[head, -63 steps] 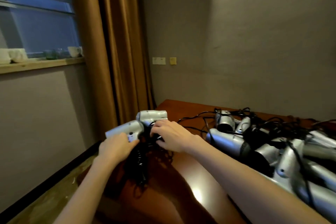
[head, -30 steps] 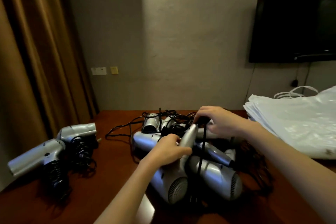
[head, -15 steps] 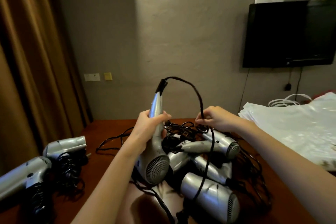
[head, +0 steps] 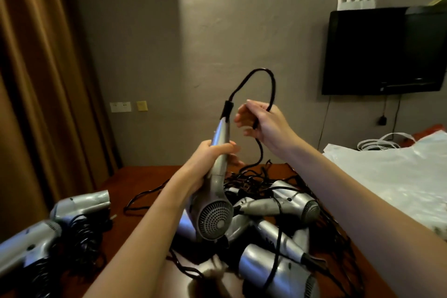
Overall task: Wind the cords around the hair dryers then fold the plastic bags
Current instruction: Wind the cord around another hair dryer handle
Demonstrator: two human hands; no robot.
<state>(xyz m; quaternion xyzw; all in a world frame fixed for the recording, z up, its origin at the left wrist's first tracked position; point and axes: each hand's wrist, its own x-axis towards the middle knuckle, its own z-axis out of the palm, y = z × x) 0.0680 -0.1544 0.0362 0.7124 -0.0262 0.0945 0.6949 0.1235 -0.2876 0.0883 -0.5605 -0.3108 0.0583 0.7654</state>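
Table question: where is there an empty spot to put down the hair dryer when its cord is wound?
Bare wood shows on the table between the two wound dryers at the left and the tangled pile of dryers. The pile and its loose cords crowd the middle; plastic bags cover the right side.

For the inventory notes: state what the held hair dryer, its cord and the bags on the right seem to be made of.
Held hair dryer: likely plastic with a satin silver finish; soft highlights, moulded perforated grille.
Cord: black, matte, flexible, probably rubber or vinyl sheathing; it bends in a smooth loop.
Bags: thin translucent whitish plastic film; crinkled, glossy, lying in a flat stack.
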